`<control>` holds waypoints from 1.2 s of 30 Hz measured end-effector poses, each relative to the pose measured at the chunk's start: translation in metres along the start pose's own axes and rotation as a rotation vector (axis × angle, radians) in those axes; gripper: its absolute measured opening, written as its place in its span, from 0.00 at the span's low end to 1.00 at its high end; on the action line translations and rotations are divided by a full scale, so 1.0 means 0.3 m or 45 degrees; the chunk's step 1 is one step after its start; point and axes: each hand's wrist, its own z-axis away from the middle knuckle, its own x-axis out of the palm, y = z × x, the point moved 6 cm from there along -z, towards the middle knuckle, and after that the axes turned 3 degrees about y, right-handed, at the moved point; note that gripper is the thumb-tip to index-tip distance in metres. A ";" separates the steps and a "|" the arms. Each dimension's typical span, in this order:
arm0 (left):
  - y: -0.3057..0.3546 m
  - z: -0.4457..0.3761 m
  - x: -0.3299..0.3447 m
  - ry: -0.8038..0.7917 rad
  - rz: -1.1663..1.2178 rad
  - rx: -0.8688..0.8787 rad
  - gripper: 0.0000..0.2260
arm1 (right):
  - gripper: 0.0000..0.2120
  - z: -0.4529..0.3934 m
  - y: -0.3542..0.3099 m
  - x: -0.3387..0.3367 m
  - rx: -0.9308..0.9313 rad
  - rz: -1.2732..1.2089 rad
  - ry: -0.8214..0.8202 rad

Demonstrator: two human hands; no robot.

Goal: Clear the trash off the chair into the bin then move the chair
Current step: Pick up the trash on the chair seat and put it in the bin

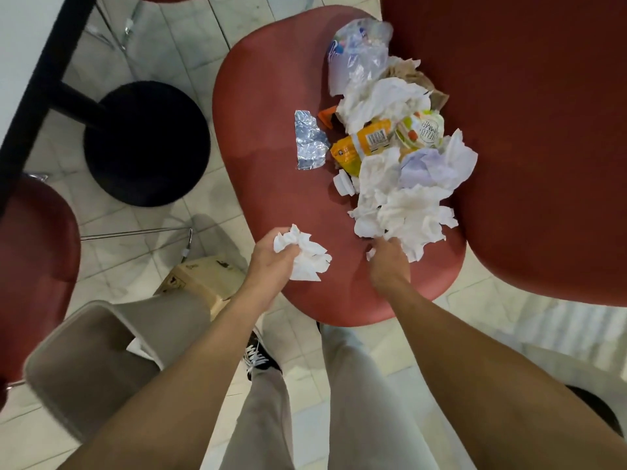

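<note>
On the red chair seat [271, 137], a heap of trash [390, 147] lies along the side nearest the backrest [543, 130], running as a long band from the far edge of the seat toward the near edge. The backrest is cut off by the right edge of the picture, and the chair's legs are hidden beneath the seat. The heap is mostly crumpled white tissue, with a clear plastic bag [359, 52] at its far end, a yellow wrapper [363, 144] with a barcode in the middle, and a flat piece of foil [308, 140] lying apart on its left side. A small white cap [342, 184] sits just beside the tissue.

The left hand [274, 262] is curled around a wad of white tissue [302, 256], held above the near edge of the seat. The right hand [386, 262] reaches into the near end of the heap; its fingertips are buried under the tissue, so whether they pinch anything cannot be told.

The grey bin [78, 361] stands on the tiled floor [163, 215] to the lower left, partly covered by the left forearm, with a scrap of white inside. A cardboard box [203, 279] lies between bin and chair.
</note>
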 end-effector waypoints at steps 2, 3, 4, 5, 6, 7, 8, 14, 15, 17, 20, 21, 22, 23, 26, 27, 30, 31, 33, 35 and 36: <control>0.012 -0.009 -0.016 0.030 0.012 -0.018 0.10 | 0.11 0.013 0.005 0.004 0.010 -0.117 0.033; 0.015 -0.010 -0.025 0.045 0.020 -0.030 0.11 | 0.10 0.026 0.004 0.007 0.030 -0.183 0.023; 0.019 -0.009 -0.034 0.054 0.023 -0.037 0.11 | 0.09 0.040 -0.003 0.008 0.034 -0.222 0.014; 0.016 -0.009 -0.042 0.055 0.018 -0.045 0.11 | 0.09 0.058 -0.015 0.005 0.021 -0.236 0.016; 0.016 -0.005 -0.052 0.051 0.012 -0.045 0.11 | 0.08 0.082 -0.033 -0.002 -0.006 -0.246 0.023; 0.016 -0.001 -0.064 0.050 0.017 -0.047 0.11 | 0.07 0.105 -0.057 -0.009 -0.042 -0.269 0.034; 0.020 0.004 -0.077 0.053 0.026 -0.051 0.11 | 0.06 0.129 -0.085 -0.020 -0.084 -0.308 0.041; 0.038 0.068 -0.186 0.092 0.043 -0.043 0.10 | 0.05 0.302 -0.268 -0.068 -0.304 -0.428 0.096; 0.040 0.081 -0.213 0.108 0.034 -0.027 0.09 | 0.05 0.338 -0.305 -0.078 -0.350 -0.450 0.102; 0.025 0.108 -0.276 0.139 0.022 -0.015 0.09 | 0.05 0.417 -0.382 -0.097 -0.446 -0.458 0.105; -0.014 0.162 -0.388 0.201 0.020 -0.013 0.10 | 0.04 0.535 -0.498 -0.101 -0.595 -0.443 0.046; -0.033 0.180 -0.432 0.232 0.026 -0.017 0.11 | 0.04 0.574 -0.536 -0.092 -0.639 -0.440 0.009; -0.051 0.200 -0.479 0.268 0.035 -0.007 0.11 | 0.04 0.612 -0.572 -0.078 -0.686 -0.431 -0.024; -0.072 0.218 -0.528 0.309 0.026 0.003 0.11 | 0.04 0.649 -0.609 -0.059 -0.733 -0.418 -0.054; -0.150 0.288 -0.687 0.450 0.044 -0.014 0.11 | 0.03 0.766 -0.717 0.012 -0.832 -0.405 -0.183; -0.196 0.311 -0.744 0.501 0.073 -0.044 0.11 | 0.02 0.808 -0.754 0.040 -0.855 -0.397 -0.229; -0.328 0.389 -0.907 0.622 0.119 -0.135 0.08 | 0.04 0.935 -0.854 0.134 -0.923 -0.334 -0.362; -0.378 0.420 -0.975 0.660 0.125 -0.153 0.07 | 0.05 0.990 -0.897 0.171 -0.959 -0.317 -0.406; -0.430 0.456 -1.045 0.727 0.108 -0.162 0.05 | 0.06 1.047 -0.936 0.217 -1.004 -0.302 -0.458; -0.495 0.505 -1.135 0.798 0.139 -0.183 0.06 | 0.05 1.125 -0.988 0.288 -1.050 -0.251 -0.526; -0.519 0.522 -1.164 0.825 0.134 -0.190 0.06 | 0.05 1.149 -1.000 0.320 -1.050 -0.230 -0.564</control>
